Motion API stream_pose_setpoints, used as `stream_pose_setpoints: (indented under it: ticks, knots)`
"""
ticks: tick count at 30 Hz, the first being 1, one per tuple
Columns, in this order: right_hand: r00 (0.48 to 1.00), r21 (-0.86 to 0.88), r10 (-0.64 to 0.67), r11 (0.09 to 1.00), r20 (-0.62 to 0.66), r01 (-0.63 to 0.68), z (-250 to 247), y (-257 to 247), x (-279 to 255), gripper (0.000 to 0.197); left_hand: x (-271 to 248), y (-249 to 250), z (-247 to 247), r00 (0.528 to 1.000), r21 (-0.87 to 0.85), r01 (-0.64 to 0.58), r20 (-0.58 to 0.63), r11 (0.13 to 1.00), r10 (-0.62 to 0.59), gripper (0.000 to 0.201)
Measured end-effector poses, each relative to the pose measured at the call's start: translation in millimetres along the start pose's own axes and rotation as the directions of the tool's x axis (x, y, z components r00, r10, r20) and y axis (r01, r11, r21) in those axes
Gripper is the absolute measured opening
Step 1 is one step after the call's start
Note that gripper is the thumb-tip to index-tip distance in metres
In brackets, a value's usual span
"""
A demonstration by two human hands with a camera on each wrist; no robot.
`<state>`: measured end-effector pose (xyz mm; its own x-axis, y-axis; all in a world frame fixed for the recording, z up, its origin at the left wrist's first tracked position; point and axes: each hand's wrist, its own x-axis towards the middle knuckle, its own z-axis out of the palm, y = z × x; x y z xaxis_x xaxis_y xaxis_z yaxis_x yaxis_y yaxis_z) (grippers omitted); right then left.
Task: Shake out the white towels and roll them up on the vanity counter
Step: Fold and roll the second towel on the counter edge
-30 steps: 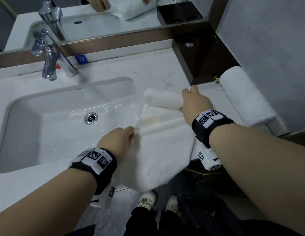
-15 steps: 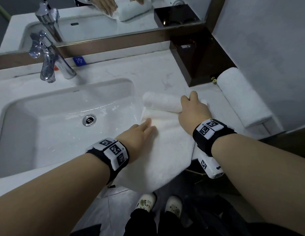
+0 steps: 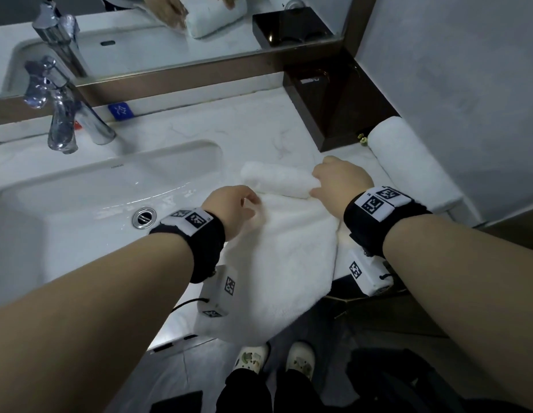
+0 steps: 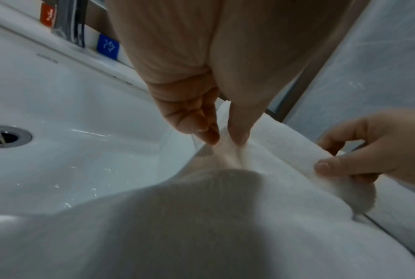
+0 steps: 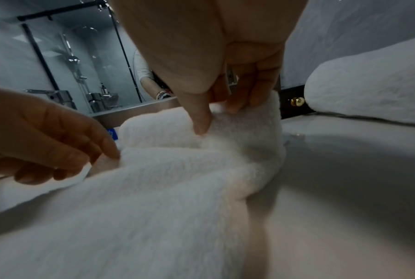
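A white towel point(image 3: 277, 257) lies on the vanity counter point(image 3: 259, 129) right of the sink, its near end hanging over the front edge. Its far end is rolled into a short roll point(image 3: 277, 178). My left hand point(image 3: 253, 204) pinches the towel just below the roll's left end, thumb against fingertips point(image 4: 237, 136). My right hand point(image 3: 315, 183) grips the roll's right end, the thumb point(image 5: 201, 120) pressing into it and the fingers curled over the top. A finished rolled towel point(image 3: 414, 165) lies against the right wall, and its end point(image 5: 369, 90) shows in the right wrist view.
The wet sink basin point(image 3: 65, 216) with its drain point(image 3: 144, 217) lies to the left, and a chrome faucet point(image 3: 62, 114) stands behind it. A dark box point(image 3: 333, 108) fills the back right corner under the mirror point(image 3: 140, 40). My feet stand below the counter edge.
My left hand has moved forward from lying flat on the spread towel and now pinches it at the roll's left end. My right hand stayed on the right end.
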<state>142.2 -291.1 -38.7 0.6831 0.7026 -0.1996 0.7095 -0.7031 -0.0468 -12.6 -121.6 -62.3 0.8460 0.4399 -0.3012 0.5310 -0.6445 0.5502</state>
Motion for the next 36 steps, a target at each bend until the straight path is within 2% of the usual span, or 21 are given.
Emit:
stream_pose_setpoints:
  ticks: [3,9,14,18,20,21,23,24,26,27,29,31,33,36]
  knots:
    - [1.000,0.084,0.025,0.996,0.000,-0.025,1.7,0.9,3.9,0.034,4.7,1.6,-0.2,0.999,-0.014,0.038,0.022,0.999,-0.038,0.035]
    - [0.997,0.222,0.069,0.973,-0.022,-0.063,5.4,4.0,9.8,0.040,9.0,-1.3,-2.2,1.000,0.095,-0.007,0.004,0.995,0.006,0.054]
    - [0.995,0.257,0.099,0.962,-0.029,-0.088,4.7,4.4,13.3,0.032,9.6,-1.9,2.2,0.999,0.142,0.003,0.039,0.990,-0.009,0.058]
    - [0.993,0.282,0.117,0.953,-0.018,-0.107,3.9,6.3,15.5,0.034,9.6,-0.4,-1.0,0.997,0.176,0.013,0.075,0.984,-0.026,0.057]
    - [0.992,0.290,0.124,0.951,-0.021,-0.112,4.2,6.5,16.7,0.034,6.6,2.9,-1.9,0.997,0.302,-0.010,0.073,0.953,-0.013,0.053]
    - [0.992,0.290,0.125,0.950,-0.022,-0.113,4.9,6.1,17.0,0.034,3.6,6.5,-1.6,0.998,0.417,-0.047,0.058,0.908,0.025,0.048]
    - [0.992,0.284,0.123,0.953,-0.030,-0.110,6.2,5.4,17.3,0.034,-0.2,15.2,2.9,0.982,0.564,-0.167,0.024,0.809,0.186,0.034]
    - [0.992,0.280,0.124,0.954,-0.036,-0.109,7.1,5.0,17.3,0.034,-1.7,19.1,5.5,0.963,0.553,-0.241,0.031,0.798,0.269,0.027]
    - [0.991,0.277,0.128,0.955,-0.051,-0.109,8.4,4.2,16.8,0.033,-2.3,24.0,9.4,0.920,0.419,-0.385,0.101,0.822,0.379,0.027]
    - [0.990,0.275,0.129,0.955,-0.059,-0.108,9.0,3.9,16.4,0.033,-1.9,23.9,11.1,0.902,0.355,-0.432,0.152,0.829,0.405,0.031]
    - [0.989,0.272,0.129,0.957,-0.074,-0.104,10.4,3.1,15.1,0.033,-0.8,21.7,14.3,0.873,0.337,-0.481,0.265,0.809,0.409,0.038]
    - [0.987,0.274,0.128,0.957,-0.101,-0.097,13.5,2.1,13.1,0.033,-0.2,17.9,16.2,0.866,0.333,-0.486,0.311,0.808,0.392,0.043]
    - [0.983,0.278,0.128,0.957,-0.130,-0.088,17.5,0.9,9.4,0.034,0.0,17.7,14.4,0.869,0.264,-0.469,0.310,0.843,0.386,0.044]
    - [0.977,0.284,0.122,0.956,-0.176,-0.068,24.4,-1.2,2.6,0.033,0.6,18.6,10.6,0.884,0.205,-0.397,0.347,0.895,0.313,0.053]
